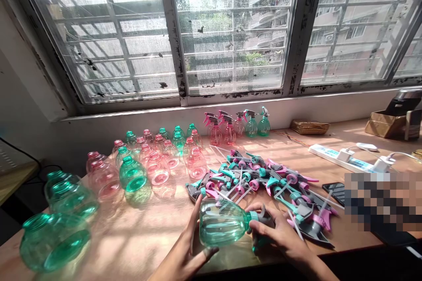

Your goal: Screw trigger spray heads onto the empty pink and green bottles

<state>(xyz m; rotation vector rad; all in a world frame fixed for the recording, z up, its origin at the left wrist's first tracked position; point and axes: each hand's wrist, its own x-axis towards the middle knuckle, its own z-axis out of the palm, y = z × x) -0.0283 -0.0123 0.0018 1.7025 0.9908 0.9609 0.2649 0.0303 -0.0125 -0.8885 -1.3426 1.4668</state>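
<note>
A clear green spray bottle [222,224] lies on its side above the table's front edge, its neck pointing right. My left hand [189,243] cups its base end, with the thumb beneath and the fingers along the far side. At the neck, my right hand [280,230] grips the grey-and-teal trigger sprayer [253,216], thumb and fingers pressed around the collar. The sprayer sits on the bottle's mouth; part of it is hidden by the fingers. Just behind both hands spreads a pile of loose pink, teal and grey trigger sprayers [244,175] with white tubes.
Several open pink bottles [158,169] and green bottles [132,175] stand at left. Finished-looking bottles with sprayers [216,131] line the windowsill wall. At right are a power strip [343,158], a phone [334,192], a flat brown package [310,127] and a brown box [385,123].
</note>
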